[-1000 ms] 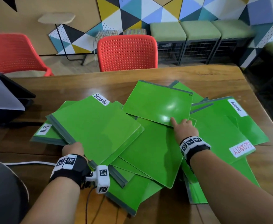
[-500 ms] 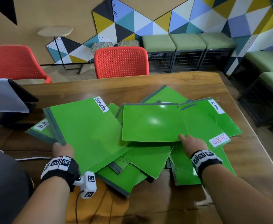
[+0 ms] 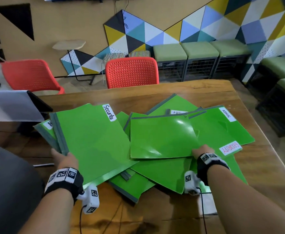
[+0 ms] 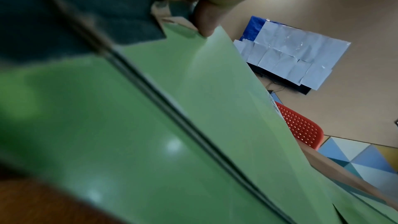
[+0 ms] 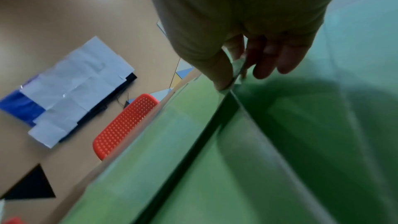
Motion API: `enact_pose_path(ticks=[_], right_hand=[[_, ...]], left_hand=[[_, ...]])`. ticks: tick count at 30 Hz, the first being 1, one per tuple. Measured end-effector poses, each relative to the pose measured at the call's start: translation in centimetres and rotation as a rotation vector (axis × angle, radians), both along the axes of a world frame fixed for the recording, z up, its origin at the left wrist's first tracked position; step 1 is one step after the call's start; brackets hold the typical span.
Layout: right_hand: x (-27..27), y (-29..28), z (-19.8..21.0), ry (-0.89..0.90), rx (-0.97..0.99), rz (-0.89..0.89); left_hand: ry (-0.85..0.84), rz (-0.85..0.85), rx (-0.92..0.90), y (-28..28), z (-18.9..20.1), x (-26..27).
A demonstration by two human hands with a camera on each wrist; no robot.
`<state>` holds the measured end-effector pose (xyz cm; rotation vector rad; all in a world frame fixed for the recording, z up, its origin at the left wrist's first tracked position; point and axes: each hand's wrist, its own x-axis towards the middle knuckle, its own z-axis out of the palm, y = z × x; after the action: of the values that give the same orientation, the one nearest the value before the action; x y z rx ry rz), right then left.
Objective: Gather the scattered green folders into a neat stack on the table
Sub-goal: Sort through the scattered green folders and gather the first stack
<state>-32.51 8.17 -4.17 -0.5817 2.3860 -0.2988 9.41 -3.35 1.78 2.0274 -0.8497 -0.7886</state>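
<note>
Several green folders lie in a loose overlapping heap on the wooden table (image 3: 197, 88). My left hand (image 3: 63, 157) grips the near corner of the "Security" folder (image 3: 94, 139) by its grey spine, lifted at the left; in the left wrist view the thumb (image 4: 206, 21) pinches that folder (image 4: 215, 101). My right hand (image 3: 201, 150) pinches the near right corner of a plain green folder (image 3: 162, 137), raised off the heap. The right wrist view shows the thumb (image 5: 221, 74) above and the fingers (image 5: 269, 60) below that folder's edge (image 5: 193, 142).
Two red chairs (image 3: 131, 71) (image 3: 30, 75) stand behind the table. A dark device under a white sheet (image 3: 15, 105) sits at the table's left edge. Cables (image 3: 203, 215) run from my wrist cameras across the near table. Green stools (image 3: 199, 51) line the wall.
My right hand drew the plain folder toward me and now pinches its corner, lifting it. My left hand raised the "Security" folder's near corner. The head view tilted up.
</note>
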Motion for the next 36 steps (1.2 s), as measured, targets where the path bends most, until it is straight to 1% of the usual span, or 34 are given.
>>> enact_pose_path(ticks=[2, 4, 6, 9, 12, 14, 17, 19, 21, 25, 27, 28, 29, 30, 32, 34, 35, 36], right_hand=[[-0.5, -1.1, 0.2, -0.043, -0.111, -0.046], [-0.7, -2.3, 1.0, -0.102, -0.302, -0.159], [-0.8, -3.2, 2.2, -0.204, -0.471, -0.256], [-0.9, -3.5, 4.5, -0.166, -0.568, -0.253], [-1.2, -2.6, 6.5, -0.174, -0.696, -0.357], [-1.4, -1.6, 7.4, -0.161, -0.723, -0.351], [-0.7, -0.4, 8.8, -0.162, -0.761, -0.238], [0.5, 0.0, 9.8, -0.202, -0.783, -0.159], [2.0, 0.2, 10.4, -0.25, -0.795, -0.083], [4.7, 0.6, 11.6, -0.344, -0.78, 0.094], [6.0, 0.7, 12.0, -0.363, -0.783, 0.167], [6.6, 0.7, 12.2, -0.379, -0.808, 0.166], [7.0, 0.8, 12.3, -0.419, -0.852, 0.128], [7.3, 0.9, 12.5, -0.49, -0.911, 0.07], [7.5, 1.1, 12.6, -0.696, -0.98, -0.036], [7.7, 1.4, 11.7, -0.825, -0.902, -0.074], [8.2, 1.7, 10.8, -0.809, -0.841, -0.036], [8.8, 2.1, 10.0, -0.736, -0.805, 0.026]], left_hand=[[-0.015, 0.037, -0.05, -0.5, -0.1, 0.7], [-0.048, 0.059, -0.081, -1.0, 0.4, 1.0], [-0.082, 0.024, -0.124, -1.5, 1.2, 0.9], [-0.104, -0.04, -0.192, -2.3, 2.9, 0.8], [-0.15, -0.093, -0.207, -2.7, 4.5, 1.7], [-0.212, -0.15, -0.156, -2.8, 5.3, 2.6], [-0.213, -0.327, -0.052, -2.4, 4.9, 2.8], [-0.177, -0.47, 0.007, -1.9, 3.7, 2.4], [-0.099, -0.589, 0.034, -1.1, 2.8, 1.7], [-0.028, -0.772, 0.043, 1.1, 2.4, -1.0], [0.06, -0.836, 0.066, 1.9, 2.4, -2.3], [0.079, -0.84, 0.077, 2.2, 2.1, -2.8], [0.082, -0.832, 0.071, 2.1, 1.6, -3.2], [0.082, -0.814, 0.068, 2.2, 1.2, -3.5], [0.156, -0.746, 0.019, 2.4, 0.6, -4.3], [0.221, -0.673, -0.012, 2.5, -0.2, -5.4], [0.238, -0.65, -0.015, 2.4, -0.7, -5.9], [0.231, -0.645, 0.005, 2.5, -0.7, -6.4]])
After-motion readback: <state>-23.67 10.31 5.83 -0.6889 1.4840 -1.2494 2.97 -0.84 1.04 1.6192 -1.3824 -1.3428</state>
